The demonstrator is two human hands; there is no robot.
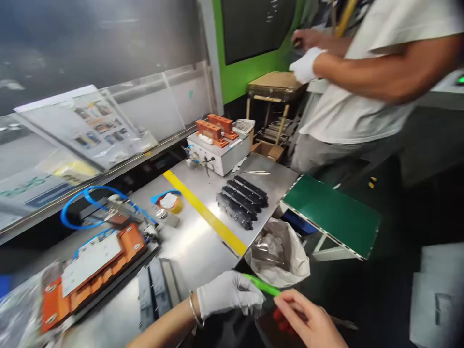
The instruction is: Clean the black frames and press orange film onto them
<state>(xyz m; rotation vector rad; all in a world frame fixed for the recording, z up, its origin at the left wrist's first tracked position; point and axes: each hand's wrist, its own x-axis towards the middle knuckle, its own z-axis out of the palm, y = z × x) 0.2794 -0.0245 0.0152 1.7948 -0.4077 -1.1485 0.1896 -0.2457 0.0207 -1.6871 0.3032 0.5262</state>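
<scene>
My left hand [230,294], in a white glove with a bracelet at the wrist, is closed around one end of a bright green tool [263,284]. Bare and at the lower right, my right hand [308,319] pinches the tool's other end between thumb and fingers. Both hands are in front of the metal table [192,232], below a white bag [299,261] with clear plastic inside. Something red, blurred, shows under my right hand. Several black ribbed parts [241,200] lie side by side on the table, beyond the hands.
An orange fixture [134,241] with blue hoses occupies the left. A yellow tape strip [203,210] crosses the table. Orange blocks [213,130] top a white box [226,157]. To the right are a green-topped stand [333,212] and a person in a white shirt [348,101].
</scene>
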